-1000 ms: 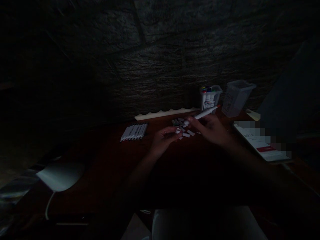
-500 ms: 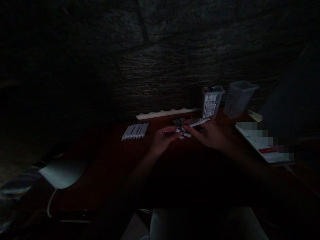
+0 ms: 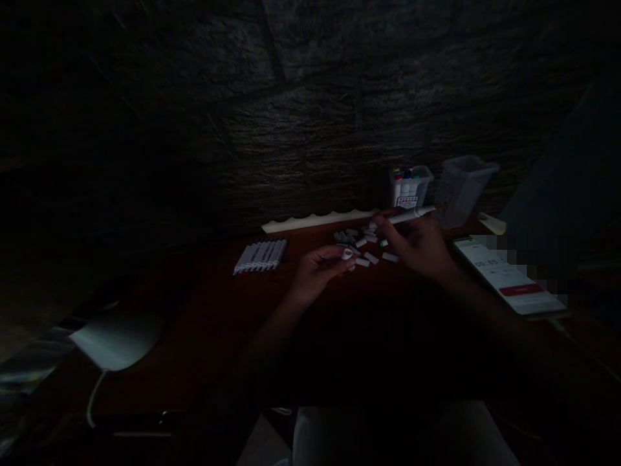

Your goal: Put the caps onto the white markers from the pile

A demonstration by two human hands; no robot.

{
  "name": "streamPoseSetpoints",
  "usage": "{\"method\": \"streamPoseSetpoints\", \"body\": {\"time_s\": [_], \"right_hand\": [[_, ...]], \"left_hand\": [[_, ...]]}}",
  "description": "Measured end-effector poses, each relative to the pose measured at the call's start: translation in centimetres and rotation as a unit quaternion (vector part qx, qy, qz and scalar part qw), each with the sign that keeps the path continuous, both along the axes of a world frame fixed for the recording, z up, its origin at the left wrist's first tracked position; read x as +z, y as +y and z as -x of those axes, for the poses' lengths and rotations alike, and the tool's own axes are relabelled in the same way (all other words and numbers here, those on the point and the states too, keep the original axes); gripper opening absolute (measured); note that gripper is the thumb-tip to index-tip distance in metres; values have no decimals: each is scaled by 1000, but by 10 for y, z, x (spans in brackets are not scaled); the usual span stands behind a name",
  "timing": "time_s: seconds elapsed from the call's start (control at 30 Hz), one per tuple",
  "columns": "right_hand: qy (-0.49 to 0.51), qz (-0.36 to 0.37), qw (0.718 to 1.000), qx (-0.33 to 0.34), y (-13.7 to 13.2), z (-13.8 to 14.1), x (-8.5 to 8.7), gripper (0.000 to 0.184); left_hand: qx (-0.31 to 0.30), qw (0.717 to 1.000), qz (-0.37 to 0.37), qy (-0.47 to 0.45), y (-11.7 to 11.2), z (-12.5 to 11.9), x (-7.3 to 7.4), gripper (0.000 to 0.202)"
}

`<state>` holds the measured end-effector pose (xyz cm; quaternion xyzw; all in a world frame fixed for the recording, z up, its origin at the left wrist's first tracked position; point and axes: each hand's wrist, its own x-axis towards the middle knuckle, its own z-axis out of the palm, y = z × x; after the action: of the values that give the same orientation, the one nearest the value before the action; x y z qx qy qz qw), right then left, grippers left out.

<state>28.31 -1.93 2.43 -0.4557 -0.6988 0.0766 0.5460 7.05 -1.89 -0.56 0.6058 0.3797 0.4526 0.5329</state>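
The scene is very dark. My right hand (image 3: 417, 246) is closed around a white marker (image 3: 412, 213) that points to the right, just above a scatter of small white caps (image 3: 369, 249) on the brown table (image 3: 204, 304). My left hand (image 3: 317, 268) is curled, pinching a small white cap (image 3: 346, 254) at its fingertips, next to the loose caps. A row of several white markers (image 3: 261, 255) lies side by side to the left of my left hand.
A clear tub with coloured markers (image 3: 409, 186) and a clear plastic container (image 3: 463, 188) stand at the back right by the dark stone wall. A phone with a lit screen (image 3: 509, 275) lies at right. A white scalloped strip (image 3: 320, 220) lies along the wall. A pale object (image 3: 116, 340) sits at left.
My right hand has drawn the marker away from my left hand, up and to the right, after bringing it close half a second ago. More loose caps show on the table.
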Motion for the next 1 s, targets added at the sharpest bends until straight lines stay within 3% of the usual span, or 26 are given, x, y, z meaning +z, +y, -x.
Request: {"method": "streamPoseSetpoints", "body": {"time_s": [0.17, 0.33, 0.6, 0.67, 0.77, 0.87, 1.0], "right_hand": [[13, -10, 998, 62, -11, 10, 4, 23], [15, -24, 996, 79, -14, 12, 4, 20], [-73, -25, 989, 122, -16, 19, 0, 18], [-92, -33, 990, 103, -14, 15, 2, 18], [-81, -48, 995, 18, -5, 1, 3, 22], [-11, 0, 999, -35, 3, -10, 1, 31], [115, 64, 991, 4, 0, 0, -2, 34]], "left_hand": [[-7, 1000, -15, 8, 2, 2, 0, 25], [-2, 1000, -10, 20, 3, 2, 0, 27], [4, 1000, -14, 21, 3, 2, -2, 27], [1, 1000, -14, 16, 2, 1, -1, 28], [-8, 1000, -15, 3, 0, 0, 0, 30], [-3, 1000, -15, 10, 0, -1, 0, 31], [1, 1000, -7, 14, 2, 0, -1, 27]]}}
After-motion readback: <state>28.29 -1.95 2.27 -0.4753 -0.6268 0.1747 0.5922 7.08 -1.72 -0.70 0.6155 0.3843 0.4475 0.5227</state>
